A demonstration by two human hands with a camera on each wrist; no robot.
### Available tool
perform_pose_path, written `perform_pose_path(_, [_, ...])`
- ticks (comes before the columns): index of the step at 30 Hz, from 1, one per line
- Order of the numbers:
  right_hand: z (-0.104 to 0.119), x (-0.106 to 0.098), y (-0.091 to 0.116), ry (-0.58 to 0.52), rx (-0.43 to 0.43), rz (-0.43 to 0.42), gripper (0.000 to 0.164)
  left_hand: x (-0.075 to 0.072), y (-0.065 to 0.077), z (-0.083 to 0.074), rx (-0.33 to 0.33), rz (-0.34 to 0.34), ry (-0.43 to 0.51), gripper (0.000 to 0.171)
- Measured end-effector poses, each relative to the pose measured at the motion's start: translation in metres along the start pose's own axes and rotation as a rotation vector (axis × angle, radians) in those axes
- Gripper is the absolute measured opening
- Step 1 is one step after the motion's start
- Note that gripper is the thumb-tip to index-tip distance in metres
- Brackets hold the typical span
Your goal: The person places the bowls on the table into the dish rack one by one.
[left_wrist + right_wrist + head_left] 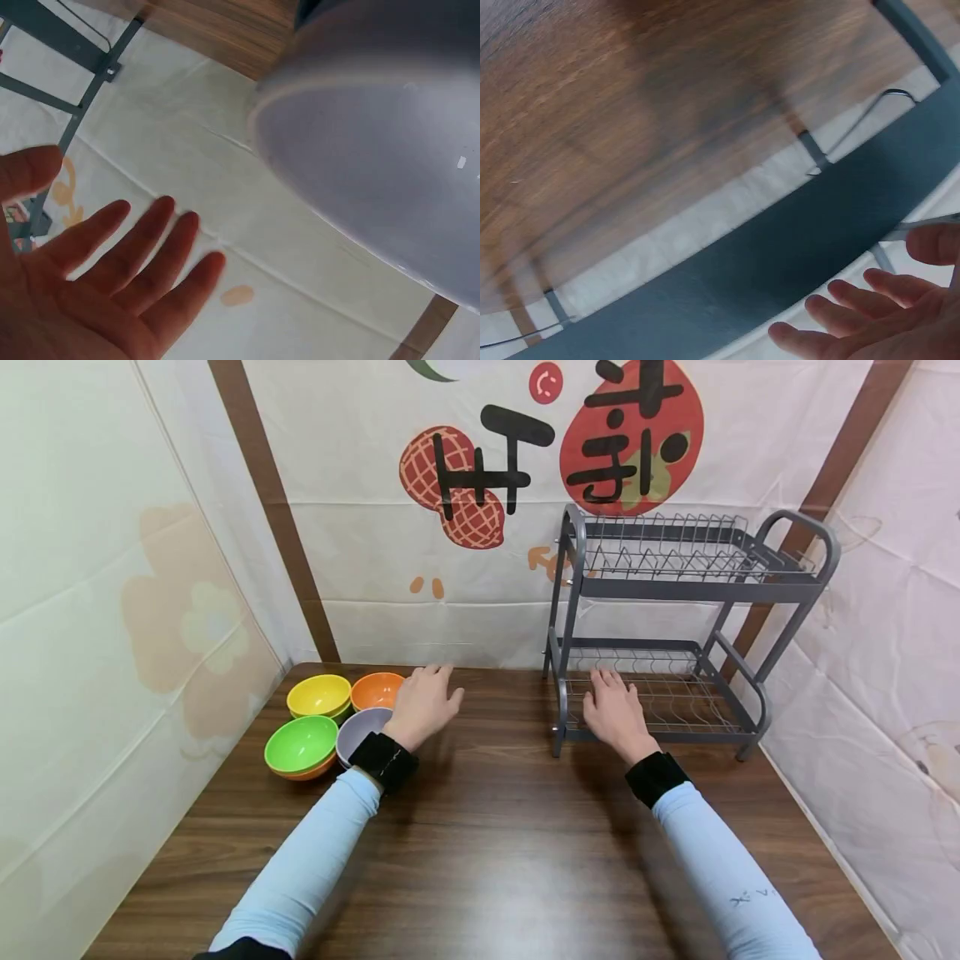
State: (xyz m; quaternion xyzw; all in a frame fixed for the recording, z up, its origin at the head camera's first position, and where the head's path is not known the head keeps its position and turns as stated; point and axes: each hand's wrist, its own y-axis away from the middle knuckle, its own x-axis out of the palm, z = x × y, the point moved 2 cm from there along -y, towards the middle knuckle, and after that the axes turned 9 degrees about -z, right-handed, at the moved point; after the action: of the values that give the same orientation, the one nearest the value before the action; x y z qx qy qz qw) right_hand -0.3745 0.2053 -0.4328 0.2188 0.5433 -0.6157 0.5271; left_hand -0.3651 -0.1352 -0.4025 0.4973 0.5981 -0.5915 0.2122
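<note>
L hand (422, 706) is out over the table (480, 827), nothing in its grip, fingers loose & apart, just beside the purple bowl (363, 731); the L wrist cam shows a gap btwn fingers & that bowl. Bowls sit in a tight group at the back L of the table: yellow bowl (318, 695) back L w/ another under it, orange bowl (375, 690) back R next to the L hand, green bowl (300, 743) front L stacked on a second orange one (306, 772), purple front R. R hand (617, 714) holds nothing either, fingers relaxed, at the lower tier of the dark grey rack (690, 590); whether it touches the front bar or is just above it, can't tell. Rack stands at the back R, well apart from the bowls, 2 tiers w/ wire bottoms. Both arms have lt blue sleeves (300, 868) & black wristbands (657, 778). Behind: white cloth (360, 552) w/ brown stripes, red fruit pics (472, 518) & black lettering (480, 478).
</note>
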Motion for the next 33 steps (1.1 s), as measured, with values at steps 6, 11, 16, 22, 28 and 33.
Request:
perform_pose_path(6, [0.02, -0.009, 0.02, -0.07, -0.073, -0.297, 0.039, -0.015, 0.022, -0.004, 0.031, -0.189, 0.05, 0.027])
perform_pose_path(11, [0.05, -0.013, 0.036, -0.154, -0.183, -0.489, 0.019, -0.031, 0.046, 0.001, 0.009, -0.258, 0.063, 0.022])
perform_pose_path(16, [0.09, 0.001, 0.049, -0.221, -0.283, -0.52, 0.013, -0.043, 0.075, 0.014, -0.022, -0.296, 0.024, 0.02])
perform_pose_path(22, [0.136, 0.03, 0.059, -0.235, -0.4, -0.444, 0.01, -0.045, 0.105, 0.029, -0.06, -0.3, -0.002, 0.023])
perform_pose_path(28, [0.166, 0.048, 0.061, -0.244, -0.489, -0.377, 0.009, -0.042, 0.126, 0.039, -0.076, -0.248, -0.046, 0.022])
perform_pose_path(33, [0.183, 0.059, 0.064, -0.268, -0.552, -0.346, 0.006, -0.04, 0.136, 0.044, -0.067, -0.235, -0.061, 0.019])
